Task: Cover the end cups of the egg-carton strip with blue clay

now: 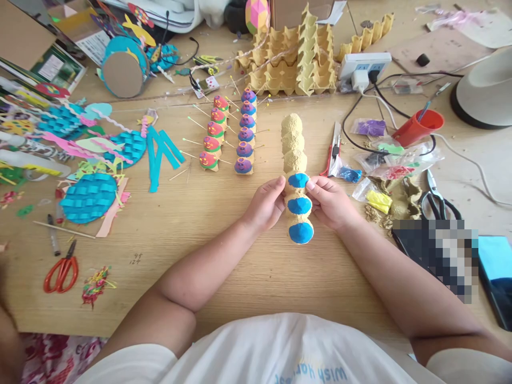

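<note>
A strip of egg-carton cups [295,144] lies lengthwise away from me, its far cups coated in bumpy tan and its three near ones capped with smooth blue clay [300,206]. My left hand [267,201] grips the strip's left side with thumb and fingers. On the right side, my right hand [330,198] pinches it, the thumb at the edge of the farthest blue cap. Left of the strip stand two finished-looking rows, a red-and-green caterpillar [214,130] and a purple-and-blue caterpillar [247,133], both with pins stuck in their sides.
Egg cartons [280,69] sit at the back beside a power strip [366,66]. To the right are a utility knife [334,146], clay packets [378,201], a red cup [420,128] and black scissors [436,197]. Blue woven paper discs [90,197] and red-handled scissors [62,272] lie left.
</note>
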`<state>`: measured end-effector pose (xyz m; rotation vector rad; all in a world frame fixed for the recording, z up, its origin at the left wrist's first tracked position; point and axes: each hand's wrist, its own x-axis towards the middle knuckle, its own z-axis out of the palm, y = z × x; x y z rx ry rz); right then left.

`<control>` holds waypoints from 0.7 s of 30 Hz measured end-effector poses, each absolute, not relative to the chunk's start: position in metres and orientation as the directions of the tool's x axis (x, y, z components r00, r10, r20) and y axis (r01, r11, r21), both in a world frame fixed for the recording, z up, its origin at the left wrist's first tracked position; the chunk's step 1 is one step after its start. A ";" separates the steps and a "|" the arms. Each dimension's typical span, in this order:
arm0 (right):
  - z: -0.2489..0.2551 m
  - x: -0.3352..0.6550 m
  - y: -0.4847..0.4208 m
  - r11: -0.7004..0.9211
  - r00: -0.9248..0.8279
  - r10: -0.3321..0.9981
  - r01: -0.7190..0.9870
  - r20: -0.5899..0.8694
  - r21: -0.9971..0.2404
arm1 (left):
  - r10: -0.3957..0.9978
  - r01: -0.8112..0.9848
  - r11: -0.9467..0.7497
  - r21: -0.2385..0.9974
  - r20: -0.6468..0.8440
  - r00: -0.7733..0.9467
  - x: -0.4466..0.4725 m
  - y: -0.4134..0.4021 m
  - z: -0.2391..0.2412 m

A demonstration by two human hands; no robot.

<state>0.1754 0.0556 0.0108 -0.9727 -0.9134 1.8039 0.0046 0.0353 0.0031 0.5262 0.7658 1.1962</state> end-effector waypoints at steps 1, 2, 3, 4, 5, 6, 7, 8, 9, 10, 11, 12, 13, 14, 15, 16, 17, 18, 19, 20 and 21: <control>0.011 0.175 0.055 -0.355 -0.317 0.915 -0.341 -0.249 -0.870 | 0.954 -0.622 0.299 0.724 -0.251 0.167 0.004 0.036 0.003; 0.011 0.175 0.055 -0.357 -0.316 0.915 -0.341 -0.251 -0.870 | 0.953 -0.624 0.300 0.722 -0.250 0.169 0.004 0.036 0.003; 0.011 0.175 0.055 -0.358 -0.315 0.915 -0.342 -0.253 -0.869 | 0.953 -0.629 0.300 0.717 -0.246 0.175 0.004 0.036 0.003; 0.011 0.175 0.054 -0.359 -0.315 0.915 -0.341 -0.254 -0.869 | 0.953 -0.633 0.301 0.714 -0.245 0.177 0.004 0.036 0.003; 0.011 0.175 0.054 -0.357 -0.316 0.915 -0.339 -0.253 -0.870 | 0.952 -0.634 0.303 0.712 -0.250 0.175 0.004 0.036 0.003; 0.011 0.176 0.054 -0.355 -0.318 0.914 -0.335 -0.250 -0.873 | 0.950 -0.631 0.308 0.712 -0.262 0.169 0.004 0.036 0.003; 0.011 0.176 0.054 -0.353 -0.321 0.914 -0.331 -0.248 -0.875 | 0.947 -0.626 0.315 0.714 -0.275 0.163 0.004 0.036 0.003; 0.011 0.176 0.054 -0.351 -0.321 0.915 -0.327 -0.246 -0.877 | 0.945 -0.619 0.321 0.716 -0.287 0.158 0.005 0.036 0.003; 0.010 0.176 0.054 -0.348 -0.319 0.916 -0.325 -0.245 -0.879 | 0.944 -0.614 0.324 0.720 -0.293 0.155 0.005 0.036 0.003; 0.010 0.176 0.055 -0.344 -0.315 0.917 -0.321 -0.243 -0.882 | 0.945 -0.613 0.319 0.723 -0.288 0.153 0.005 0.035 0.002; 0.010 0.176 0.054 -0.337 -0.307 0.921 -0.315 -0.240 -0.887 | 0.950 -0.616 0.308 0.725 -0.274 0.152 0.005 0.035 0.002; 0.009 0.176 0.054 -0.324 -0.296 0.926 -0.305 -0.234 -0.895 | 0.955 -0.620 0.292 0.728 -0.254 0.152 0.005 0.035 0.002; 0.008 0.176 0.054 -0.308 -0.283 0.932 -0.293 -0.225 -0.905 | 0.960 -0.623 0.277 0.732 -0.235 0.152 0.005 0.035 0.001; 0.008 0.176 0.054 -0.288 -0.269 0.939 -0.278 -0.214 -0.916 | 0.963 -0.623 0.267 0.736 -0.221 0.151 0.005 0.034 0.001; 0.007 0.176 0.055 -0.265 -0.255 0.946 -0.262 -0.199 -0.928 | 0.964 -0.618 0.264 0.741 -0.216 0.152 0.004 0.034 0.001; 0.006 0.176 0.055 -0.240 -0.242 0.953 -0.244 -0.180 -0.940 | 0.963 -0.609 0.268 0.746 -0.221 0.154 0.004 0.034 0.001; 0.006 0.176 0.055 -0.212 -0.233 0.959 -0.224 -0.159 -0.951 | 0.961 -0.597 0.277 0.753 -0.231 0.155 0.004 0.034 0.001; 0.005 0.176 0.055 -0.183 -0.226 0.964 -0.199 -0.137 -0.963 | 0.958 -0.586 0.287 0.758 -0.243 0.154 0.003 0.034 0.001; 0.005 0.177 0.055 -0.153 -0.220 0.969 -0.169 -0.114 -0.974 | 0.955 -0.576 0.293 0.763 -0.254 0.150 0.003 0.034 0.001; 0.005 0.177 0.055 -0.125 -0.217 0.972 -0.136 -0.093 -0.983 | 0.953 -0.568 0.300 0.766 -0.265 0.146 0.003 0.034 0.001; 0.005 0.178 0.056 -0.100 -0.216 0.974 -0.106 -0.075 -0.989 | 0.951 -0.559 0.305 0.771 -0.274 0.142 0.003 0.034 0.001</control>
